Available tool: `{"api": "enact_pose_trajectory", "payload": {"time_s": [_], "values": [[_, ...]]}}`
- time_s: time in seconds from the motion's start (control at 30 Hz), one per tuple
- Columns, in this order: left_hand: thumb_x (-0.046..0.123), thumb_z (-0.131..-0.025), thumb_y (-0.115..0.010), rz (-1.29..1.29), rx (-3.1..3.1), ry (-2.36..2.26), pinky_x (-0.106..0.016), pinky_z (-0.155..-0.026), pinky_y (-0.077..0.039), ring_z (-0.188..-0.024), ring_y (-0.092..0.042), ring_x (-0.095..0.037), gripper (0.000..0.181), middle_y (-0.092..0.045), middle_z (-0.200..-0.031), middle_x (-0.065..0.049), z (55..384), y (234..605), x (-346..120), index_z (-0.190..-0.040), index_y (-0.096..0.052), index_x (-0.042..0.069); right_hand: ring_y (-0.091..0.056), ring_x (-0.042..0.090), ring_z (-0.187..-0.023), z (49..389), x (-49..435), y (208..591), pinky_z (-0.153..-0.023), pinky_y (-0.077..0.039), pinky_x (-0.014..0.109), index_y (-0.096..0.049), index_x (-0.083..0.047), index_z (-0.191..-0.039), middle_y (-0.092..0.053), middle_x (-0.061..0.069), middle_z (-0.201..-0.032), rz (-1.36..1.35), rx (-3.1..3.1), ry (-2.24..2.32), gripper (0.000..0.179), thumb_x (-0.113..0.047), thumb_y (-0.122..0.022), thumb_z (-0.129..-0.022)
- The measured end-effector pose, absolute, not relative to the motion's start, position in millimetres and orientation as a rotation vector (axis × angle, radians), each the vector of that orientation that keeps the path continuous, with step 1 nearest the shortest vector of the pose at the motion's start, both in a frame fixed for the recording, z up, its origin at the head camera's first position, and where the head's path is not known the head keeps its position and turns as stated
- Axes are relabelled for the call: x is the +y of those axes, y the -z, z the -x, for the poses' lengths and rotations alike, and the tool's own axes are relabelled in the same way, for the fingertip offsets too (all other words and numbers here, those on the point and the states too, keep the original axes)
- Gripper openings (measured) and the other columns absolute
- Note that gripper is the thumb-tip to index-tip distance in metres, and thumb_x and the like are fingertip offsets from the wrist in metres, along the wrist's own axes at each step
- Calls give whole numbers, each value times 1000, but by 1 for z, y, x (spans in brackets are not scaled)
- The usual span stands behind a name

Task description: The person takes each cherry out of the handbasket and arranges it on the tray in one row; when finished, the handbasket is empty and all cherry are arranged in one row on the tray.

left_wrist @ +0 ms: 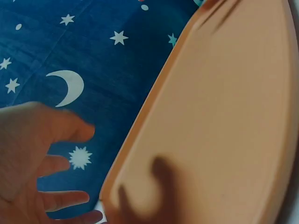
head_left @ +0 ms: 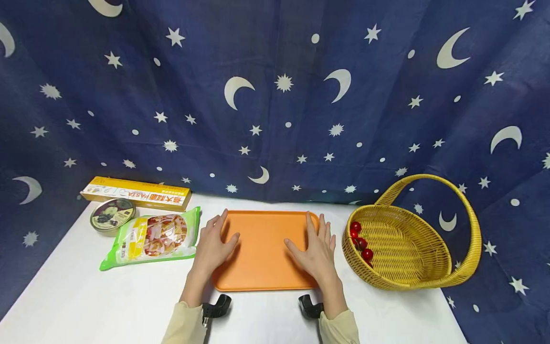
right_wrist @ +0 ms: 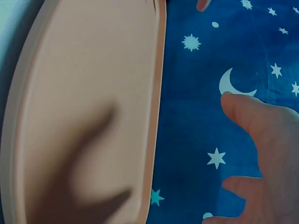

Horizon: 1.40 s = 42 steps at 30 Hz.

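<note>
Tray [head_left: 264, 260] on white table [head_left: 142, 306], between left hand [head_left: 212, 246] and right hand [head_left: 318, 251]

Orange and shallow, it lies flat with a long side facing the person — left hand over its left edge, right hand over its right. Both hands are spread, thumbs apart from the fingers and pointing inward above the surface. Each wrist view shows a dark shadow cast on it; whether any fingertip touches the rim, I cannot tell. The hands hide parts of both short edges.

On the left, a green-edged bag [head_left: 165, 234] lies slanted, its right end just beside the left hand. Behind it are a round tin [head_left: 112, 215] and a long yellow pasta box [head_left: 137, 193]. On the right, near the right hand, stands a yellow woven basket [head_left: 401, 246] — red cherries [head_left: 361, 242] along its left inner side, tall handle [head_left: 474, 234] arching up. Blue cloth [head_left: 292, 162] with moons and stars hangs behind.
</note>
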<state>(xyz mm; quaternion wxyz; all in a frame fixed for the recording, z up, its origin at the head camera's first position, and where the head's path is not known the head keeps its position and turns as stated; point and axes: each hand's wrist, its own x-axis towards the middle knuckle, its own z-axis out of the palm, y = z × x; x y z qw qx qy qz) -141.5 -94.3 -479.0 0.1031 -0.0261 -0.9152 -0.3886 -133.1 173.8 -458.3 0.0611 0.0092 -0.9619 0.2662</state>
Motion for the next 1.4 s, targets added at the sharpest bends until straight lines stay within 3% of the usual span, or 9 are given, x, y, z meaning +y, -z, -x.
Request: {"api": "enact_pose_trajectory", "payload": {"time_s": [0.2, 0.47, 0.8, 0.97, 1.13, 1.3, 1.4], "values": [[11, -82, -68, 43, -2671, 1207, -55, -93, -43, -113, -54, -46, 65, -56, -123, -31, 152, 490, -100, -142, -48, -3, -13, 49, -145, 136, 181, 456, -111, -12, 64, -25, -13, -157, -12, 25, -160, -47, -2880, -864, 91, -49, -68, -86], [3, -77, -67, 5, -2630, 1223, -46, -71, -47, -82, -62, -31, 62, -66, -103, -22, 157, 514, -119, -137, -54, -5, -34, 50, -136, 137, 187, 449, -103, -31, 66, -33, -9, -154, -25, 27, -155, -70, -2801, -991, 80, -36, -70, -88], [-3, -73, -64, 76, -2610, 1200, -39, -65, -41, -76, -57, -27, 60, -62, -89, -16, 163, 511, -116, -133, -58, -4, -29, 42, -141, 145, 222, 410, -110, -26, 58, -34, -5, -152, -27, 26, -154, -26, -2797, -1067, 76, -30, -68, -89], [-1, -73, -62, 62, -2613, 1156, -42, -64, -42, -75, -55, -28, 58, -61, -91, -16, 162, 512, -114, -131, -60, -3, -31, 41, -140, 151, 254, 381, -111, -25, 56, -32, -2, -152, -33, 27, -151, 48, -2816, -1067, 72, -30, -63, -93], [-1, -75, -60, 72, -2611, 1141, -46, -64, -44, -76, -53, -32, 57, -59, -99, -21, 162, 513, -112, -132, -60, -4, -41, 47, -131, 159, 291, 356, -107, -33, 56, -35, 6, -148, -40, 33, -144, 165, -2893, -1076, 64, -26, -57, -97], [-2, -74, -59, 83, -2592, 1144, -47, -66, -45, -77, -53, -34, 56, -57, -102, -24, 161, 512, -109, -131, -60, -4, -48, 48, -123, 174, 318, 358, -100, -40, 54, -45, 11, -139, -50, 36, -133, 273, -2998, -1036, 54, -20, -55, -97], [-2, -74, -59, 89, -2580, 1145, -47, -66, -44, -77, -53, -34, 55, -57, -101, -23, 160, 512, -108, -129, -61, -5, -55, 43, -108, 183, 327, 370, -87, -46, 46, -53, 13, -130, -56, 34, -123, 357, -3051, -1005, 47, -18, -56, -95]]}}
